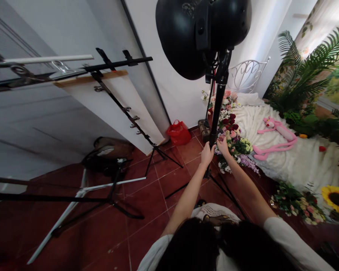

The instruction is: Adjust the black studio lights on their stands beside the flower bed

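Observation:
A black light stand (pixel 219 105) rises in front of me, with a large black studio light (pixel 180 37) on top. My left hand (pixel 206 153) is closed around the lower part of the pole. Just right of the pole, my right hand (pixel 222 145) has its fingers pinched together at about the same height. What lies between those fingertips is too small to make out. Below my hands, the stand's dark legs (pixel 224 190) spread over the floor. A thin cable hangs along the upper pole.
Flowers (pixel 233 128) crowd close behind the stand, beside a white furry cover (pixel 293 162) bearing a pink plush toy (pixel 282 135). A red bag (pixel 178 132) sits by the wall. Leftward are a backdrop stand (pixel 124 109) with clips and further stand legs (pixel 81 194) across the tiles.

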The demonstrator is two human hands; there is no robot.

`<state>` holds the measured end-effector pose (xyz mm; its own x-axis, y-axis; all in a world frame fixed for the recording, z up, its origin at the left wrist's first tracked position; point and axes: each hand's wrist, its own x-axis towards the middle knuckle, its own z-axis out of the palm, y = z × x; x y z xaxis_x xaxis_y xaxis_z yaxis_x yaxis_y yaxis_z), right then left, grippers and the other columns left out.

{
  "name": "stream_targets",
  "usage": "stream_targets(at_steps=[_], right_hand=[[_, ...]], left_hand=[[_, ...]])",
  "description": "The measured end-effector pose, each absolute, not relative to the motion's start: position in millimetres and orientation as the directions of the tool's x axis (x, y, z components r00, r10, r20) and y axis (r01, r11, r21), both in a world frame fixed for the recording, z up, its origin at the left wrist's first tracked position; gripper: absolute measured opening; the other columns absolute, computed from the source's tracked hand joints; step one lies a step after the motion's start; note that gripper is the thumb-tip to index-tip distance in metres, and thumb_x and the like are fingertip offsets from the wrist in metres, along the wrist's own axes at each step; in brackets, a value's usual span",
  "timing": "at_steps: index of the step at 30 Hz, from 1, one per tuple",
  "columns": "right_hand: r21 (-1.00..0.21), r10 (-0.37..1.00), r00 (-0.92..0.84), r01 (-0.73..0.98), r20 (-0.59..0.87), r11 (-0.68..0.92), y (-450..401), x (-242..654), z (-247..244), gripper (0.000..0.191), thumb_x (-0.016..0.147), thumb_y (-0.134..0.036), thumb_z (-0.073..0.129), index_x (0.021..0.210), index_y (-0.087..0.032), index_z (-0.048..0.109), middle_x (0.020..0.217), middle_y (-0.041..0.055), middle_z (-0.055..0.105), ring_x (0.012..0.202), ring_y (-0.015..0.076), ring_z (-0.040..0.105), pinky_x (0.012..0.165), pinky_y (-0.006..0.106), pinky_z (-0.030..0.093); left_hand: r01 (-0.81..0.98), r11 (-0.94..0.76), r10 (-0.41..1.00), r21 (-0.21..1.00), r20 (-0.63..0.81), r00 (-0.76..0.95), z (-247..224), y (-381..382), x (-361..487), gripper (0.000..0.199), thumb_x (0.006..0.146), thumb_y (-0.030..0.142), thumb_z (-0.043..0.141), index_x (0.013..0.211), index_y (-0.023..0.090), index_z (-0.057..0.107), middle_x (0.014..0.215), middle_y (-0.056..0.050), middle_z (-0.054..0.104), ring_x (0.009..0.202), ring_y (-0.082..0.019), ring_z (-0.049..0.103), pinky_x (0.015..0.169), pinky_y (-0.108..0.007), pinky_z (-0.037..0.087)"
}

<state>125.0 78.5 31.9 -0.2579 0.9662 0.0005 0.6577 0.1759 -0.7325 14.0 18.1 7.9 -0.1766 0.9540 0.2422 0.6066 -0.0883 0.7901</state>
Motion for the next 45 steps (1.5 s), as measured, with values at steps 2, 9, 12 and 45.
stream_targets(at_steps=[2, 9, 12, 45], right_hand=[[-0.781, 0.99, -0.142, 0.62, -0.019, 0.074, 81.5, 120.0, 34.6, 0.045, 0.084, -0.043, 0.046, 0.119, -0.016, 0.041, 0.087, 0.007, 0.065, 0.079, 0.0175, 0.063, 0.074, 0.028, 0.05], [-0.969, 0.982, 0.05, 0.159, -0.181, -0.187, 46.5, 133.3, 20.6, 0.038, 0.085, -0.048, 0.038, 0.108, -0.018, 0.045, 0.075, 0.0034, 0.064, 0.066, 0.0145, 0.064, 0.068, 0.028, 0.053], [-0.982, 0.978, 0.084, -0.027, -0.19, -0.188, 15.5, 159.7, 8.6, 0.041, 0.078, -0.056, 0.048, 0.101, -0.021, 0.048, 0.074, 0.002, 0.065, 0.07, 0.0154, 0.066, 0.073, 0.031, 0.055], [-0.718, 0.243, 0.815, -0.579, -0.526, 0.386, -378.1, 314.4, -39.3, 0.029, 0.08, -0.045, 0.058, 0.091, -0.018, 0.06, 0.074, 0.0042, 0.071, 0.072, 0.0156, 0.07, 0.07, 0.028, 0.058]], left_hand=[[0.594, -0.089, 0.955, 0.8, 0.239, -0.179, 9.4, 18.2, 14.5, 0.05, 0.09, 0.052, 0.033, 0.121, 0.016, 0.046, 0.114, -0.015, 0.059, 0.109, -0.025, 0.058, 0.088, -0.035, 0.045], [0.507, -0.133, 0.93, 0.852, 0.284, -0.233, 0.1, 5.1, 14.8, 0.049, 0.089, 0.049, 0.039, 0.127, 0.018, 0.04, 0.126, -0.014, 0.052, 0.119, -0.022, 0.05, 0.097, -0.036, 0.042], [0.427, -0.051, 0.912, 0.903, 0.217, -0.349, -24.3, -13.3, 18.9, 0.042, 0.09, 0.046, 0.037, 0.118, 0.015, 0.045, 0.117, -0.015, 0.055, 0.109, -0.02, 0.056, 0.093, -0.036, 0.044], [-0.206, -0.484, 0.046, 0.851, 0.26, 0.965, -26.6, -228.0, 342.0, 0.037, 0.089, 0.046, 0.042, 0.11, 0.017, 0.052, 0.108, -0.009, 0.06, 0.102, -0.019, 0.056, 0.094, -0.035, 0.044]])
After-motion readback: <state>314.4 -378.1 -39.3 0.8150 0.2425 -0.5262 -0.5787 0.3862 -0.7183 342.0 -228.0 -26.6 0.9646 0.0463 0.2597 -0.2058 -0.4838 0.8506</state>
